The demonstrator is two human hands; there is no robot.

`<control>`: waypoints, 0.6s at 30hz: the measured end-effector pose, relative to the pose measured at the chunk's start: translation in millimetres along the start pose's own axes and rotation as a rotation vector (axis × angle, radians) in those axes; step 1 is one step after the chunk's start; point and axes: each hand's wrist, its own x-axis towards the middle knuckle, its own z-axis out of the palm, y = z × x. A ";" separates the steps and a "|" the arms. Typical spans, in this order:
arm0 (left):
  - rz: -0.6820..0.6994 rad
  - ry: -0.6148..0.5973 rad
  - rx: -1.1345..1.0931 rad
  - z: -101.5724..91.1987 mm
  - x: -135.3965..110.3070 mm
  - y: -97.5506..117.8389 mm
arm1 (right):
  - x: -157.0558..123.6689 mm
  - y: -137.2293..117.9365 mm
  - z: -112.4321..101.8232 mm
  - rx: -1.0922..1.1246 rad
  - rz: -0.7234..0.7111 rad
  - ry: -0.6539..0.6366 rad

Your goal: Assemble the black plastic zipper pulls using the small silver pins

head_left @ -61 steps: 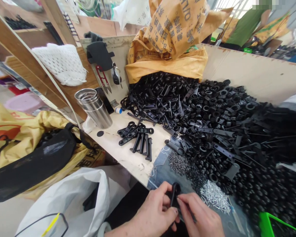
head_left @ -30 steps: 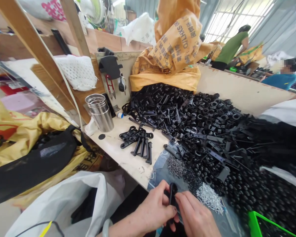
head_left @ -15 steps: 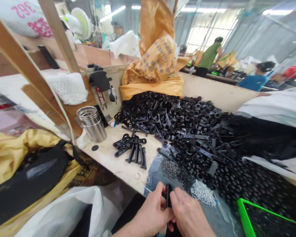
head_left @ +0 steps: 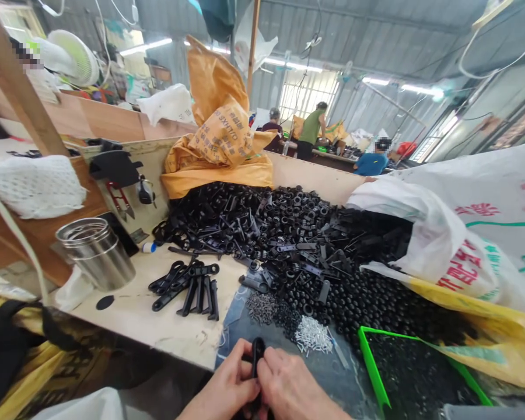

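Between my two hands, at the front edge of the bench, a long black plastic part with a rounded, ringed end (head_left: pixel 258 351) stands roughly upright. My left hand (head_left: pixel 234 379) is closed around it from the left, and my right hand (head_left: pixel 286 382) grips it from the right; its lower end is mostly hidden by my fingers. Just beyond lie small heaps of dark screws (head_left: pixel 262 307) and silvery pins (head_left: pixel 314 335) on a blue-grey mat (head_left: pixel 271 341). Several similar black handle-like parts (head_left: pixel 188 286) rest in a group to the left.
A big pile of black plastic parts (head_left: pixel 254 227) fills the bench's back. A steel cup (head_left: pixel 97 254) stands left. To the right are a green-rimmed tray (head_left: pixel 373 373) and white sacks (head_left: pixel 446 233). An orange sack (head_left: pixel 221 140) rises behind. Co-workers (head_left: pixel 312 131) are in the background.
The view has swung to the right, so the bench things sit further left in the picture. Both hands still hold the black part, which leans slightly more to the right.
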 end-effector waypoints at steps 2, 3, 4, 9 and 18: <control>-0.024 -0.026 -0.026 -4.9 2.1 -1.2 | -2.9 -6.4 4.1 0.006 -0.002 0.017; -0.030 -0.039 -0.036 -7.1 2.9 -1.6 | -3.7 -8.8 5.3 0.011 0.006 0.024; -0.036 -0.052 -0.044 -9.0 3.4 -1.7 | -4.1 -9.6 5.3 0.022 0.018 0.029; -0.080 -0.042 -0.147 -10.6 3.0 2.2 | -10.9 35.1 -22.6 0.176 0.199 0.044; -0.115 0.089 -0.198 17.3 -4.1 41.8 | -19.6 172.5 -35.8 0.168 1.040 0.191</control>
